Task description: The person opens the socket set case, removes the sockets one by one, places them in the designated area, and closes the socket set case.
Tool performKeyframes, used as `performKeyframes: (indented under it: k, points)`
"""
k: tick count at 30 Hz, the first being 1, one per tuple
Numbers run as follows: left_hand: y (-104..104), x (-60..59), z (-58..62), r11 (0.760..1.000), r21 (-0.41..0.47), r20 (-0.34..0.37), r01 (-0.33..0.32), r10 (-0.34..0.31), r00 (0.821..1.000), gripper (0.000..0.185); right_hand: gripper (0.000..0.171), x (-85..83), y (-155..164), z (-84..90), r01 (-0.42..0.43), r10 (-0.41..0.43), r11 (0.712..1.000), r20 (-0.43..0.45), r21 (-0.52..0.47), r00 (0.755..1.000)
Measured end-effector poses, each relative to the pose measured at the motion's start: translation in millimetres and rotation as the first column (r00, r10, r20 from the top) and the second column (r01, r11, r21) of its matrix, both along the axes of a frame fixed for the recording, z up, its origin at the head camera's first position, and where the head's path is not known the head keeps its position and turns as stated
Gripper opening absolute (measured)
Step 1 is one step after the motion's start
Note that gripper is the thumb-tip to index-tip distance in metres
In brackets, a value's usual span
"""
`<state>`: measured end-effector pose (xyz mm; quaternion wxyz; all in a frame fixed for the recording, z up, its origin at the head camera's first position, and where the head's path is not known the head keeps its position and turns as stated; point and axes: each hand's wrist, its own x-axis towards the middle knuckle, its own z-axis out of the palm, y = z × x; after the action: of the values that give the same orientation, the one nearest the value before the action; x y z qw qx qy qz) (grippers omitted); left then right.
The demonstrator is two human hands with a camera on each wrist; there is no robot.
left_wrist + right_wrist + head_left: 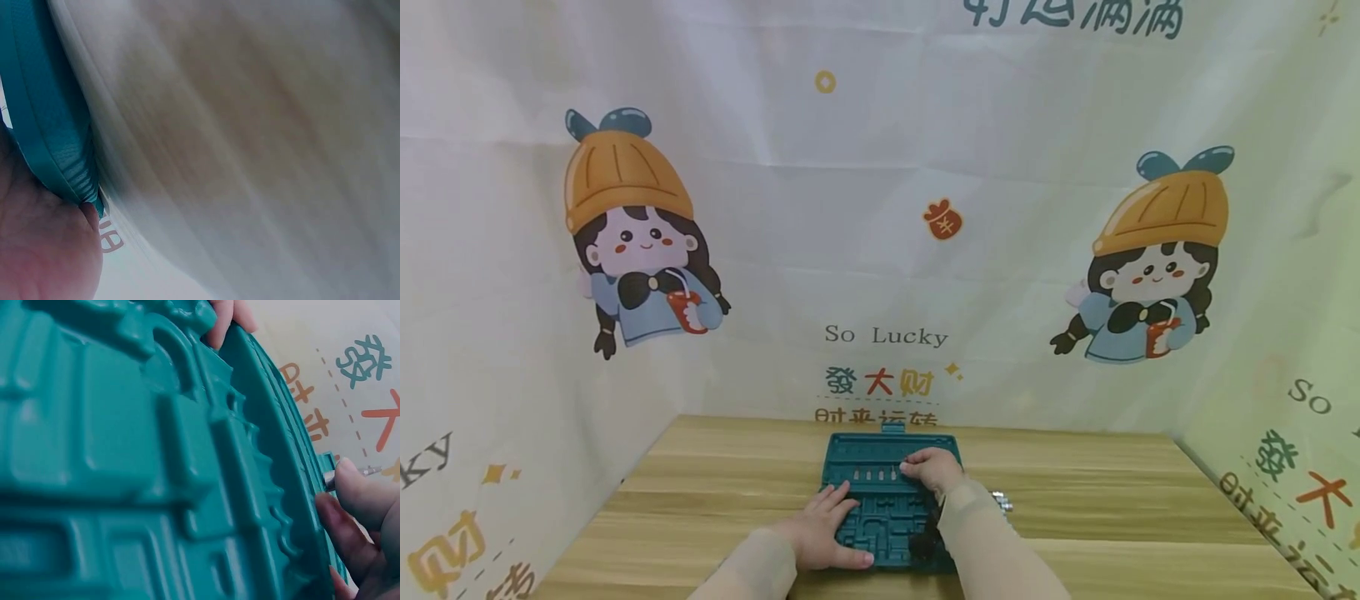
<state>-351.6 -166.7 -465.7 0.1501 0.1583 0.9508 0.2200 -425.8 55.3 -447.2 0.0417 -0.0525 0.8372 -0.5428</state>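
While the right grip (932, 471) pinches a metal piece (329, 482) at the teal case's (880, 451) one o'clock, the left grip (822, 527) rests spread at eight o'clock; four bits (868, 476) look slotted, lower recesses (876, 533) largely bare.

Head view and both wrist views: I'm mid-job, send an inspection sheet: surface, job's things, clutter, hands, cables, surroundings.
Surface: wooden table.
Job's things: teal case, open, with molded slots; small pieces sit in a row in its far half.
Clutter: shiny metal parts on the table, right of the case, partly hidden; a dark object at the case's near right part, too unclear to identify.
Hands: left hand spread on the case's left side; right hand pinching a metal piece at the far half.
Cables: nothing seen.
Surroundings: pale printed cloth behind the table and at both sides.
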Motion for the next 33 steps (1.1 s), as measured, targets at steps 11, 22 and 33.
performKeyframes:
  k: [11, 22, 33]
  points:
    - [2, 2.1, 7.5, 1.0, -0.002, -0.009, 0.011, -0.011, 1.0, 0.096, 0.024, -6.7, 26, 6.4, -0.1, 0.1, 0.995, -0.059, 0.017, 0.993]
    - [1, 2.7, 5.0, 1.0, 0.006, -0.007, 0.027, -0.027, 1.0, 0.096, 0.017, 13.9, 65, 20.7, -0.087, 0.091, 0.995, -0.105, 0.037, 0.99]
    - [0, 5.4, 5.5, 1.0, 0.003, -0.001, 0.023, -0.023, 1.0, 0.096, 0.018, 34.1, 104, 22.4, -0.074, 0.08, 0.996, -0.105, 0.053, 0.991]
